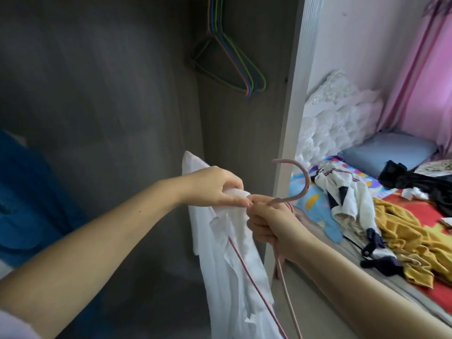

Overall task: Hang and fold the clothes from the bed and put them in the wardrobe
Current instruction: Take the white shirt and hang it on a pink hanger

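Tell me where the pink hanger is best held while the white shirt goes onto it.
Probably at the neck just under the hook, coming from below, as the right hand grips the pink hanger now. The hook curves up free above the fist and both thin arms run down, leaving the left hand free to pull the white shirt over.

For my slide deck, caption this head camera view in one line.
Both hands fit a white garment onto a pink plastic hanger at the open wardrobe.
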`<action>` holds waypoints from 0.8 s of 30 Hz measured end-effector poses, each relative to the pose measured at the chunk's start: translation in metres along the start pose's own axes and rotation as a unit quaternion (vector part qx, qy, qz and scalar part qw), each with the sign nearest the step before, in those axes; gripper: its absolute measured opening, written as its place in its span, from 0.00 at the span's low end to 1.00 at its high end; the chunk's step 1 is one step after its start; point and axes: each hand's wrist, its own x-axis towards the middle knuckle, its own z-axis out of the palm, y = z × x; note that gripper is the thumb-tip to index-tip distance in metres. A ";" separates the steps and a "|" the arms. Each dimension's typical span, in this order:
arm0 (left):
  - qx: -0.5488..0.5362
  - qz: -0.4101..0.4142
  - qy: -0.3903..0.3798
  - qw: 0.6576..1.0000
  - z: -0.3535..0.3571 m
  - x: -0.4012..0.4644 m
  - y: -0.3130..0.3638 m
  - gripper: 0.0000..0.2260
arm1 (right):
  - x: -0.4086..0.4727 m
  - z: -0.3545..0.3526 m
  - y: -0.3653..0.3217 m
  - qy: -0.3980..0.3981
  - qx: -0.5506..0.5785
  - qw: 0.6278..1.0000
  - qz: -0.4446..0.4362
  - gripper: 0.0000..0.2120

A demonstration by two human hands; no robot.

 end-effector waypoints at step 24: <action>-0.278 0.042 0.104 0.954 -0.005 0.002 0.004 0.23 | 0.030 -0.005 0.068 0.040 -0.428 0.901 0.055 0.11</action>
